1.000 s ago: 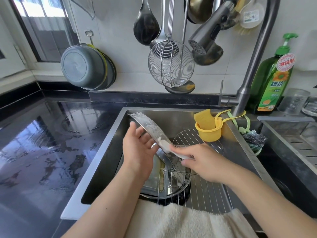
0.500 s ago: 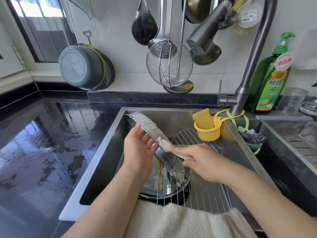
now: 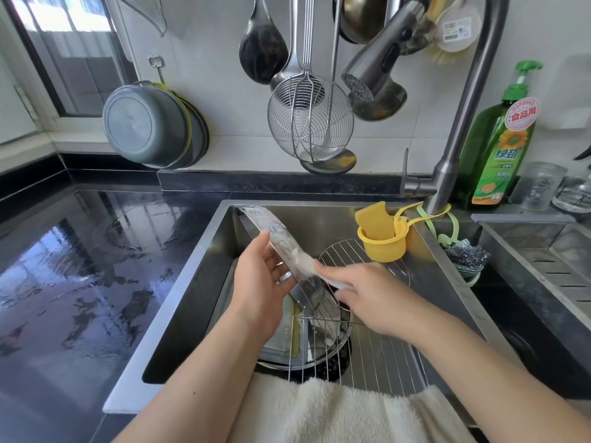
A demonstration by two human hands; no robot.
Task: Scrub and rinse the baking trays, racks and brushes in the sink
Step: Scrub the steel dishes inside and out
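Filling the sink [image 3: 198, 282] are a wire rack [image 3: 377, 356] along its near edge and a soapy tray [image 3: 281, 241] standing on edge toward its far left corner; the left hand [image 3: 262, 282] is gripping the tray, the right hand [image 3: 374, 292] pinching a white cloth [image 3: 307, 263] against it.

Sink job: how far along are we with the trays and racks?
Nothing looks finished. In hand: the left hand holds a sudsy tray upright while the right hand wipes it with a white cloth. Left: the round rack, square rack and soapy pans beneath; the faucet shows no water.
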